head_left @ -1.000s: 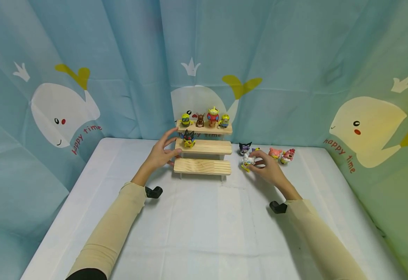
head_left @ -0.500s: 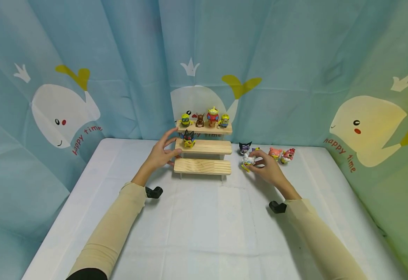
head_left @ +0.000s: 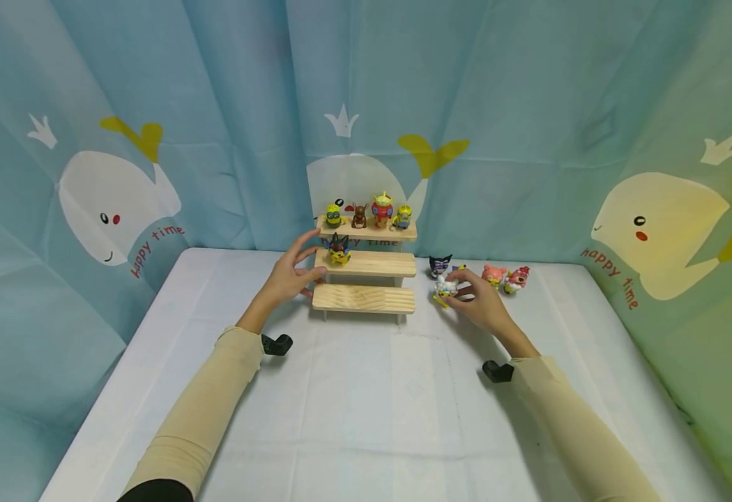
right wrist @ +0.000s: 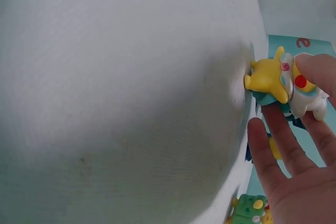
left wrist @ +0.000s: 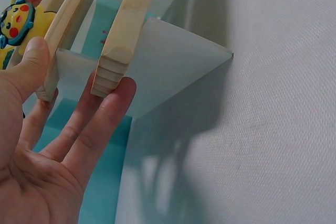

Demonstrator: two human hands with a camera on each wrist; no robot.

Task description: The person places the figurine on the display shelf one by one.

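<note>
Two hands work at opposite ends of a three-step wooden shelf [head_left: 366,268] standing on the white surface [head_left: 366,418]. The left hand [head_left: 287,277] is spread, its straight fingers [left wrist: 102,116] resting against the left ends of the steps, the thumb by the middle step, just beside a yellow figure [head_left: 339,249] with black ears. Above that hand, on the top step, stand four more figures [head_left: 369,214].

The right hand [head_left: 479,296] pinches a white and yellow figure [head_left: 444,288] between thumb and fingertips; in the right wrist view the figure [right wrist: 286,82] touches the surface, with the thumb on its white part and the other fingers loosely extended beneath. It sits just right of the lowest step. Beyond that hand stand a dark figure [head_left: 439,265] and two pink figures [head_left: 505,277], near but apart from it.
</note>
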